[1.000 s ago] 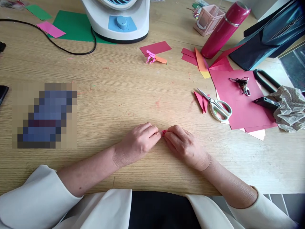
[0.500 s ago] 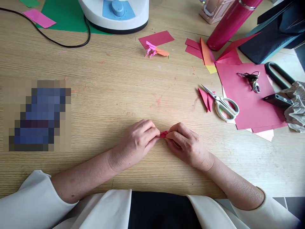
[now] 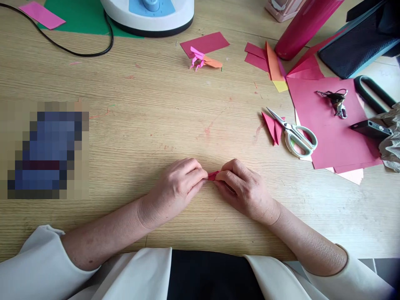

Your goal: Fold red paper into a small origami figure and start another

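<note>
Between my two hands is a small folded piece of red paper (image 3: 213, 176), mostly covered by fingers. My left hand (image 3: 183, 181) pinches its left end, fingers closed. My right hand (image 3: 245, 187) pinches the right end in the same way. Only the short middle stretch of the paper shows. To the right lie scissors (image 3: 295, 135) with pale handles, their blades over a folded red paper piece (image 3: 273, 128). Farther back rests a pink and orange origami figure (image 3: 203, 59) with thin legs, beside a flat red paper strip (image 3: 206, 43).
Red sheets (image 3: 331, 141) lie at right, bearing keys (image 3: 336, 102) and a small black device (image 3: 371, 128). A red bottle (image 3: 304, 33) stands behind them. At the back are a white appliance base (image 3: 150, 18) and black cable (image 3: 84, 54). A blurred blue object (image 3: 46, 150) lies left.
Both hands keep their pinch on the red paper; a little more of it shows between the fingers, and the left hand sits slightly farther left. The view has shifted slightly.
</note>
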A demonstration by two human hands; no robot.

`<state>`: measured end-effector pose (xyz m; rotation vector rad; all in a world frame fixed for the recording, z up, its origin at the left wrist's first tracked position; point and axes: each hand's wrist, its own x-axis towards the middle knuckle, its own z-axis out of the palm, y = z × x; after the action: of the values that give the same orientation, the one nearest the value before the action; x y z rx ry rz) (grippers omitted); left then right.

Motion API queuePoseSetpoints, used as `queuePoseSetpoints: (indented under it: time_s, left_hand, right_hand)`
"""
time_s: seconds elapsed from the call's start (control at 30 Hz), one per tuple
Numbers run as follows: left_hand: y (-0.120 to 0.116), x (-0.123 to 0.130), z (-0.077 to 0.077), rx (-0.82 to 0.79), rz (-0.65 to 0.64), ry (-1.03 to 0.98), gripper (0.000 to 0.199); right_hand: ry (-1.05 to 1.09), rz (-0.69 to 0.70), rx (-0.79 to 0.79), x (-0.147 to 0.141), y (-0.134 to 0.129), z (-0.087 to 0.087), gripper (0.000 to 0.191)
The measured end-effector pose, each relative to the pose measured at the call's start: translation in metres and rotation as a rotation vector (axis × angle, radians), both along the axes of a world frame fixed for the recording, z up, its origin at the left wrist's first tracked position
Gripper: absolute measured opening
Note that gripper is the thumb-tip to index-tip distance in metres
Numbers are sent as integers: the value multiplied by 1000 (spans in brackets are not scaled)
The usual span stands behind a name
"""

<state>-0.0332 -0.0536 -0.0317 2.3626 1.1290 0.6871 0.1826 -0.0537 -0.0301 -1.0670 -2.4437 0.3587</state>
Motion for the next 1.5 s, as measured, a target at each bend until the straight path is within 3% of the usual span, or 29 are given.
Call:
queuePoseSetpoints:
  time_s: [0.53,1.1,1.5]
  left_hand:
    - [-1,5,2,8,120,137,14]
    - [2,6,1,3,143,139,15]
    - [2,-3,1,15,54,25,14]
  right_hand:
    - [22,-112,-152,-12,-2,8,11]
    - [77,-181,-318,-18,0,12,15]
    - [39,-190,-334,-20,3,14,14]
